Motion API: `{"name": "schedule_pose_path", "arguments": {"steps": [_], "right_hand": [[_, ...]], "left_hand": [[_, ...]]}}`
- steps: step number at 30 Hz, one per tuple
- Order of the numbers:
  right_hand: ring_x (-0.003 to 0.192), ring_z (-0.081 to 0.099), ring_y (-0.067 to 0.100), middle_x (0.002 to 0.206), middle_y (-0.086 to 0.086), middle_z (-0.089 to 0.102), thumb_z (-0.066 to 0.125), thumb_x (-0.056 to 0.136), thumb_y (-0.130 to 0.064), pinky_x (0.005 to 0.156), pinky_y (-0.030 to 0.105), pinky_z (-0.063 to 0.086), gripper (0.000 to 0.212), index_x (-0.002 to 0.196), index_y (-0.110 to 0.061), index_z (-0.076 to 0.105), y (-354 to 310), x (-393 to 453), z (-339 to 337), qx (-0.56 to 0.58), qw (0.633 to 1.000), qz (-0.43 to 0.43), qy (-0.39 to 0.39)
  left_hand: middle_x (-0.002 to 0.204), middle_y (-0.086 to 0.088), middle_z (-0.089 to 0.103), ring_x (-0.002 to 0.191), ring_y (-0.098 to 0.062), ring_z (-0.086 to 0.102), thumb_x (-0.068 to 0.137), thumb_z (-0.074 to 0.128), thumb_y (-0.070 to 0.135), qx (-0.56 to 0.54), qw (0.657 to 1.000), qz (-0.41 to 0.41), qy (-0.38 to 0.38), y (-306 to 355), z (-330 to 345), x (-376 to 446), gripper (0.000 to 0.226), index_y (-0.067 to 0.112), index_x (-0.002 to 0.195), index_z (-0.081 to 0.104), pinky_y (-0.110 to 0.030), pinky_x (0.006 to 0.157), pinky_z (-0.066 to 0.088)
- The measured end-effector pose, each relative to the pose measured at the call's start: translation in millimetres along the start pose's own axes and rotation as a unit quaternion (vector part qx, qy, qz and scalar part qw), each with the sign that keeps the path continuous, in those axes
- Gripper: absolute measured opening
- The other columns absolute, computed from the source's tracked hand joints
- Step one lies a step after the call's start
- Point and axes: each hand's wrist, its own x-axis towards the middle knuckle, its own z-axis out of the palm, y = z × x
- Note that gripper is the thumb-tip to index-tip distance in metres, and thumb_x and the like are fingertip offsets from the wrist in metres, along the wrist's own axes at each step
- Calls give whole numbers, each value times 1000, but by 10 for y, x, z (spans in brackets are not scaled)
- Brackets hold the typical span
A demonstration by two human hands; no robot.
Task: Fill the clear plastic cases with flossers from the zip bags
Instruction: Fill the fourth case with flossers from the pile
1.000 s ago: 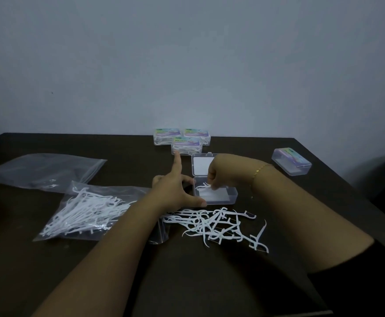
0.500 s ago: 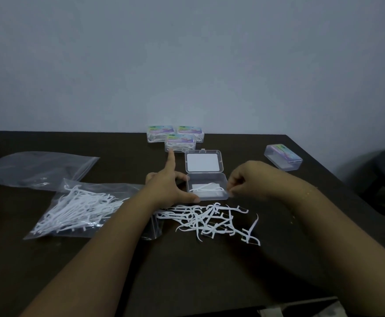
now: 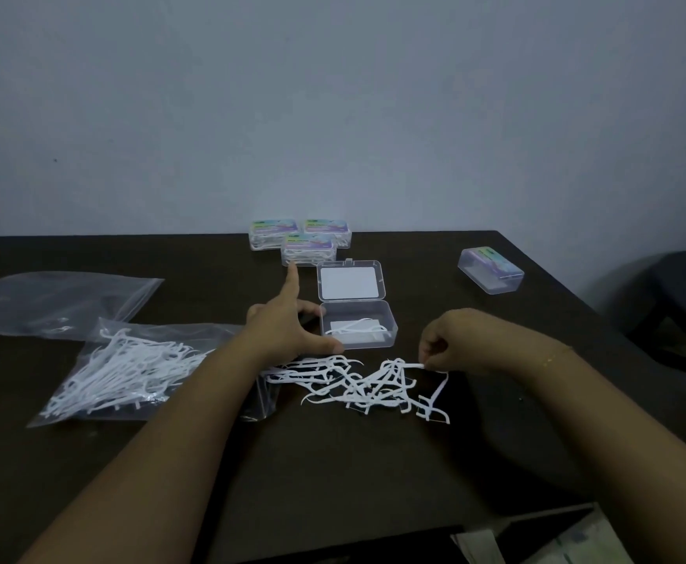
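Observation:
An open clear plastic case (image 3: 390, 323) lies mid-table with its lid (image 3: 349, 282) folded back and a couple of white flossers inside. My left hand (image 3: 288, 323) rests against the case's left side, thumb along its front corner, index finger pointing away. In front of the case lies a loose pile of flossers (image 3: 357, 380). My right hand (image 3: 451, 339) pinches one flosser at the pile's right end. A zip bag (image 3: 129, 372) full of flossers lies at the left.
Three closed, filled cases (image 3: 298, 238) are grouped at the table's back. Another closed case (image 3: 491, 270) sits at the back right. An almost flat zip bag (image 3: 56, 299) lies far left. Papers (image 3: 536, 539) show below the table's near edge, and a dark chair (image 3: 679, 295) stands to the right.
My right hand left the case, where it dropped a flosser, and came down to the right end of the loose pile, pinching another flosser. The left hand stayed by the case.

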Motion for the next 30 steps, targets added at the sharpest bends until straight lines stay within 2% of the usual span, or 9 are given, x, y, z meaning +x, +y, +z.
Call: {"name": "schedule_pose_path", "arguments": {"steps": [4,6,9,12,17,19,22,25,30], "right_hand": [[97,58,8,103,-8,63,59,91,-24,88,22,46,15,105,-22,66,65,-102,-1,29,999,-8,-17],[95,55,7,102,-11,58,62,89,-30,86,21,45,24,112,-26,62,54,-140,17,39,999,-14,-23],[93,53,8,103,-9,52,65,87,-33,83,21,47,39,124,-33,54,11,-150,59,17,999,-42,27],[93,53,8,106,-6,51,62,89,-30,85,24,49,37,125,-39,55,-64,-157,74,7,991,-101,92],[95,46,6,108,-7,50,60,90,-32,78,20,41,39,129,-35,56,-241,-95,128,-53,984,-158,67],[98,42,6,106,-7,48,59,91,-33,78,21,39,34,125,-34,59,-270,-60,152,-78,982,-157,67],[101,43,6,107,-7,51,60,90,-29,84,24,45,21,109,-27,69,-281,-36,163,-68,982,-160,75],[100,42,6,105,-6,52,63,88,-27,86,26,46,11,95,-23,70,-267,-46,151,-53,982,-162,85],[81,55,4,89,-10,58,64,88,-21,69,7,46,6,88,-19,70,-208,-116,-11,75,983,-143,87]], "left_hand": [[124,22,61,140,-19,31,63,81,54,4,1000,1,-1,-10,7,18,136,26,148,-22,-41,115,18],[125,21,61,140,-20,31,63,81,53,2,1000,-1,-1,-14,8,22,136,26,148,-22,-42,116,17],[125,20,61,141,-21,29,63,81,54,3,1000,-1,1,-20,10,23,136,26,148,-21,-42,116,16],[126,21,60,141,-22,27,63,81,54,4,1000,-5,0,-24,13,25,136,26,148,-21,-42,115,14],[125,23,60,141,-23,27,61,81,56,5,1000,-7,-2,-31,18,39,137,27,148,-22,-41,114,15],[124,23,60,140,-22,27,61,81,57,5,1000,-5,-2,-25,18,33,137,27,148,-21,-40,113,16],[124,22,61,139,-19,30,64,81,54,2,1000,3,-2,-13,7,12,135,25,148,-20,-40,114,18],[125,20,61,139,-16,31,65,81,51,0,1000,6,-6,15,-5,-11,133,24,149,-20,-39,115,18],[125,20,61,138,-13,34,69,79,49,0,1000,9,-8,32,-17,-24,129,23,149,-19,-37,114,17]]}}
